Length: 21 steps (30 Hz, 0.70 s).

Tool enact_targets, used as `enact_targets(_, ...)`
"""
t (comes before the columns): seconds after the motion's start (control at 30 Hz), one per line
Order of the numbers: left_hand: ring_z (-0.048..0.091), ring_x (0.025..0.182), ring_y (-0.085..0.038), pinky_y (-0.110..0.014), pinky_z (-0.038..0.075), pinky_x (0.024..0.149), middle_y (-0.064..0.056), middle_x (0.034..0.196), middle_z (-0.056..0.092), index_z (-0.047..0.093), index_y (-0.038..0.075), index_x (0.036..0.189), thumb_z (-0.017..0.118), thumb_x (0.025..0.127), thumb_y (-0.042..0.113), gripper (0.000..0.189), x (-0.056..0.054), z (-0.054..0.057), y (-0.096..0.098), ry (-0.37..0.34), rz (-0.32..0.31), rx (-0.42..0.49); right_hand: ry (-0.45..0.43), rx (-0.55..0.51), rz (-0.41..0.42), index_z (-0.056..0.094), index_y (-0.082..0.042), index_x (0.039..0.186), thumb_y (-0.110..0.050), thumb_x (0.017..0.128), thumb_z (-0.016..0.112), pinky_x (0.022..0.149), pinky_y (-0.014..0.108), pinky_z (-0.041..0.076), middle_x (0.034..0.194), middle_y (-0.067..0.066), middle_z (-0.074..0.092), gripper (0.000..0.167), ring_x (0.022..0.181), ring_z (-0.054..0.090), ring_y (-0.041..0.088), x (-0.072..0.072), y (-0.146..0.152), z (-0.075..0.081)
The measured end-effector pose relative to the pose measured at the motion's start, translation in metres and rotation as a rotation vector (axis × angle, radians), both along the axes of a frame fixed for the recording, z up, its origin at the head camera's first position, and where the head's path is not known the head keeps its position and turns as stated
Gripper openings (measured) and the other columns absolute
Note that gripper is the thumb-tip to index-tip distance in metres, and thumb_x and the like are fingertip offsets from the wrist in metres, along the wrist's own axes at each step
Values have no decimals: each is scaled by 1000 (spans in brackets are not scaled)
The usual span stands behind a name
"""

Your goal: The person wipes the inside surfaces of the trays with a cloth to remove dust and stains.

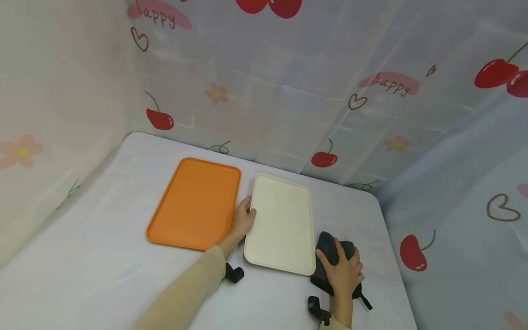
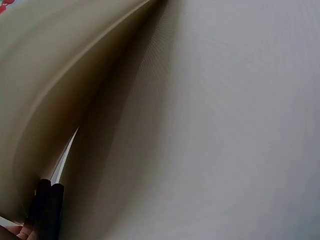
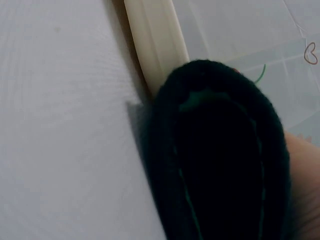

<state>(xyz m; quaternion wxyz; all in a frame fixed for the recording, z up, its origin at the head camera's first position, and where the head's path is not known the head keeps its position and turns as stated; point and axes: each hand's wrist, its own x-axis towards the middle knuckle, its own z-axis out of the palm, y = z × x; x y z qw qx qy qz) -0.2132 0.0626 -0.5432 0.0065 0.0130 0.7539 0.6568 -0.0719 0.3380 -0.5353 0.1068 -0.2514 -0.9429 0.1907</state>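
A cream rectangular tray [image 1: 282, 224] lies in the middle of the table in the head view. My left hand [image 1: 243, 217] grips its left long edge, thumb at the rim. In the left wrist view the tray's underside [image 2: 55, 115] slopes up from the tabletop, with dark-looking fingertips [image 2: 45, 205] beneath it. My right hand [image 1: 344, 272] holds a dark oven mitt [image 1: 326, 250] from above, fingers and thumb spread round its sides. The mitt's open cuff [image 3: 220, 150] faces the right wrist camera, beside the tray's edge [image 3: 155, 40]. A hanging loop [image 1: 365, 301] sticks out near that wrist.
An orange tray [image 1: 194, 201] lies left of the cream one, close beside my left hand and forearm. The white table [image 1: 103, 256] ends at a printed curtain [image 1: 268, 101] behind, with more curtain on both sides. Black camera mounts [image 1: 234, 273] sit at my wrists.
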Motion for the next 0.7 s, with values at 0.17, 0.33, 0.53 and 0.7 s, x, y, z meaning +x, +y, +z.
enact_targets(0.17, 53, 71, -10, -20, 46, 61, -20, 93, 67, 44, -2, 144, 53, 97, 8, 49, -8, 1, 2, -50, 2, 56, -8, -2, -4, 44, -20, 147, -65, 78, 68, 93, 73, 26, 154, 33, 17, 85, 130, 27, 59, 0, 0, 0)
enact_targets(0.33, 49, 62, -10, -21, 44, 57, -8, 72, 59, 47, 0, 142, 52, 95, 3, 48, -14, 2, 4, -81, 22, 93, -7, 4, -3, 45, -21, 147, -65, 78, 67, 92, 72, 27, 154, 34, 18, 85, 130, 28, 59, 0, 1, 0)
enact_targets(0.53, 57, 74, -15, -22, 46, 63, -20, 95, 68, 46, 0, 142, 46, 93, -1, 49, -16, 5, 7, -127, 30, 105, -4, 6, 3, 45, -22, 146, -66, 78, 67, 92, 72, 27, 153, 33, 18, 85, 129, 29, 58, -1, 1, 1)
enact_targets(0.7, 62, 85, -24, -25, 50, 68, -28, 109, 66, 43, 1, 143, 46, 95, 2, 47, -16, 5, 9, -168, 21, 144, 1, 17, 0, 46, -21, 145, -65, 77, 68, 92, 72, 27, 153, 34, 20, 84, 128, 30, 58, -1, 2, -1)
